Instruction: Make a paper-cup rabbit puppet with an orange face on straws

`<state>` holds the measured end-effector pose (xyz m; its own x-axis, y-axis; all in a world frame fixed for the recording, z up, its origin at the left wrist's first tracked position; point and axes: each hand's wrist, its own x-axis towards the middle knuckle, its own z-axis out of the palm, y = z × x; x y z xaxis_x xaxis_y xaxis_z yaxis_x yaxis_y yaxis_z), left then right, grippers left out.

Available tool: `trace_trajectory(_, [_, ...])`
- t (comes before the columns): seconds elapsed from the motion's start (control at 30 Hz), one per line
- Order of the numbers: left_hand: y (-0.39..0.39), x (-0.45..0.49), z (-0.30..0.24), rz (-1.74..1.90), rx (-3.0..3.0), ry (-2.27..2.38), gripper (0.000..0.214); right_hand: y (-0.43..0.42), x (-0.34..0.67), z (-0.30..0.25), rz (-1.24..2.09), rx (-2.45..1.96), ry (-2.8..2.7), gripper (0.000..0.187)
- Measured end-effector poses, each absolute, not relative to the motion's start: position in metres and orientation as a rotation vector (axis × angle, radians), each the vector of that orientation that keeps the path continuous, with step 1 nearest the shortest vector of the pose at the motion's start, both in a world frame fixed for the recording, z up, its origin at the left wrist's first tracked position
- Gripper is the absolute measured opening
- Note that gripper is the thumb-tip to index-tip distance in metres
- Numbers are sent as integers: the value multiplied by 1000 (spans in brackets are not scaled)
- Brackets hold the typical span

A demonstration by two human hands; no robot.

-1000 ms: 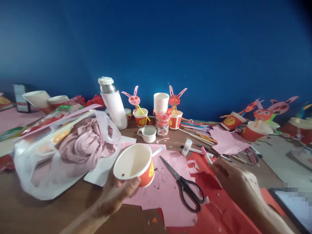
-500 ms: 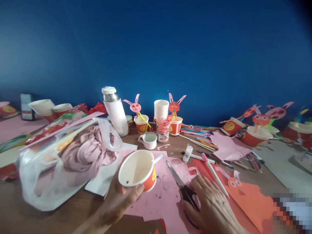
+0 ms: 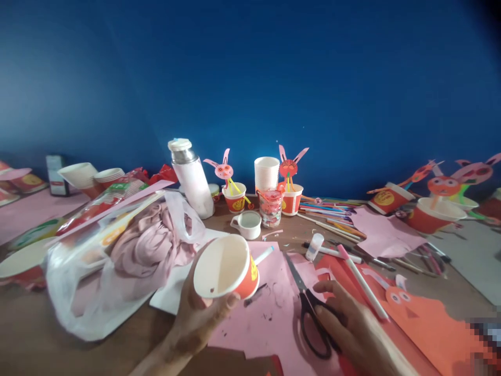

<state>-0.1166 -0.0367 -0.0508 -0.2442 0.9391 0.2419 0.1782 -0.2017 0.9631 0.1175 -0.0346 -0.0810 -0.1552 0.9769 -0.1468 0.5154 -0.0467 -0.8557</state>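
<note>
My left hand [image 3: 195, 313] grips a red-and-white paper cup [image 3: 223, 266] from below. Its mouth tilts towards me, and a small dark spot shows inside near the rim. To the right, black-handled scissors [image 3: 313, 316] lie over pink paper [image 3: 270, 308], blades pointing away. The thumb and forefinger of my right hand [image 3: 344, 313] are on either side of one scissor handle; its other fingers are mostly hidden. Just behind the cup a light blue pen tip [image 3: 265, 254] shows.
A plastic bag with pink cloth [image 3: 152, 240] lies left, before a white flask [image 3: 193, 183]. A mug [image 3: 248, 224], a pink-capped marker [image 3: 364, 282], a glue stick [image 3: 314, 246] and orange paper [image 3: 434, 318] lie around. Several cups with paper animal heads [image 3: 290, 201] stand behind.
My view has turned a little left, so everything sits further right. My right thumb has moved up the scissors onto the handle, uncovering the loops. The left hand still holds the cup.
</note>
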Motion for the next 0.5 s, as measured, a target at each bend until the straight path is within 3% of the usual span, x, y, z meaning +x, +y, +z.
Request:
trace_trajectory(0.1, [-33, -121, -47, 1476, 1421, 1384, 73, -38, 118, -78, 1364, -1485, -1718, 36])
trace_trajectory(0.17, [-32, -121, -49, 1417, 1431, 1355, 71, -38, 121, -75, 1343, -1460, -1784, 35])
trace_trajectory(0.5, [-47, -96, -63, 1186, 1474, 1471, 70, -7, 180, -49, 450, -1526, -1463, 23])
